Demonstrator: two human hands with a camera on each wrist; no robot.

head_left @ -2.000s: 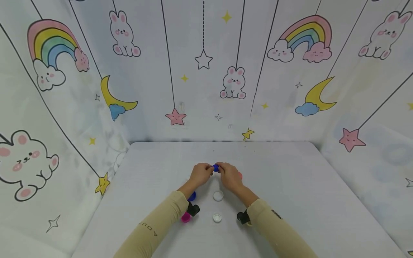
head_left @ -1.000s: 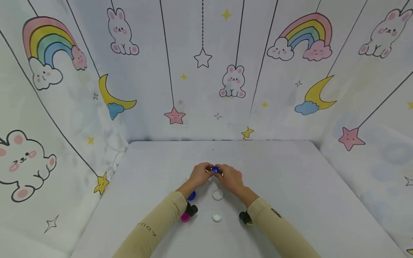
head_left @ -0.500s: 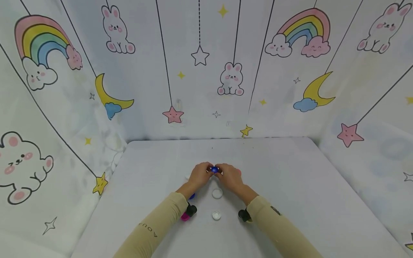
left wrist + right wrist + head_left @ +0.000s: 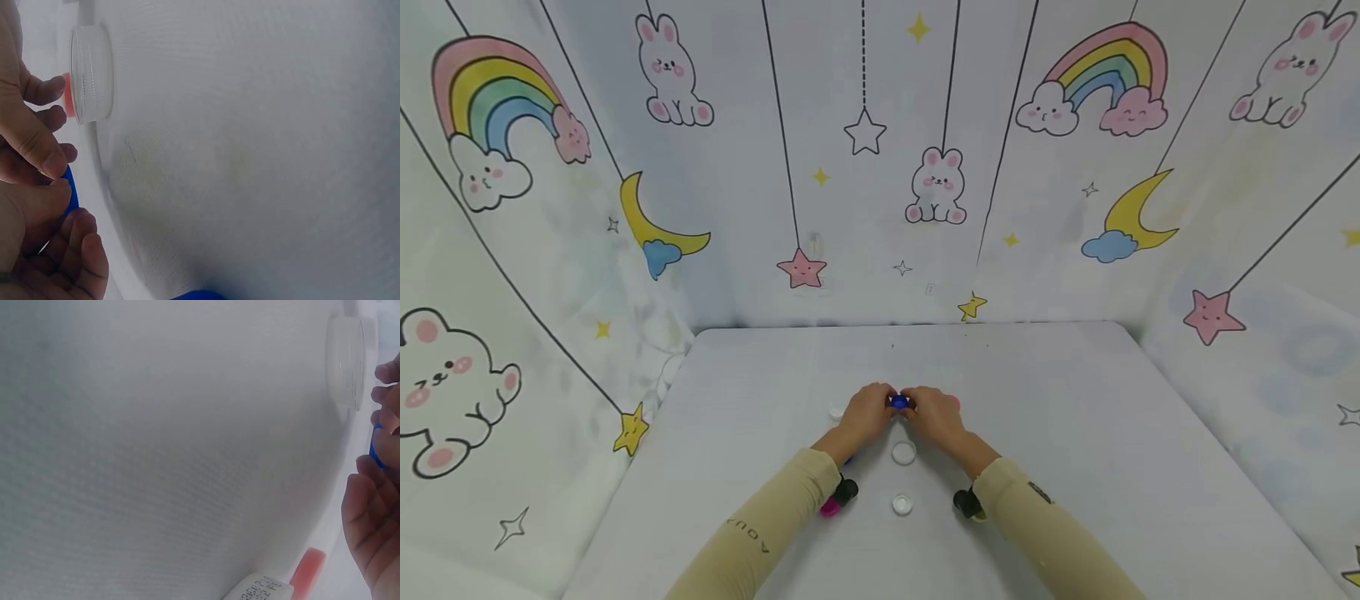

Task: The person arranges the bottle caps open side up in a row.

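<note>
Both hands meet above the table near its middle in the head view. A small blue bottle cap (image 4: 899, 402) sits between their fingertips. My left hand (image 4: 867, 414) pinches its left side, and my right hand (image 4: 934, 414) pinches its right side. The left wrist view shows only a blue edge of the bottle cap (image 4: 72, 192) between the thumbs and fingers; the rest is covered. In the right wrist view a sliver of the same cap (image 4: 375, 447) shows beside the fingers. Just this side of the hands lies a clear, ridged round cap (image 4: 904, 452).
A smaller white cap (image 4: 902, 504) lies nearer. Left are a white cap (image 4: 837, 413), a magenta cap (image 4: 830, 507) and another blue cap (image 4: 849, 460), partly hidden by the arm. A red cap (image 4: 953, 403) shows behind the right hand; a yellow one (image 4: 980, 517) peeks from under the right wrist.
Both hands, still pinching the blue cap, have come slightly nearer the wearer, and the cap's tilt has changed. The left white cap shows more. The head view has shifted a little.
</note>
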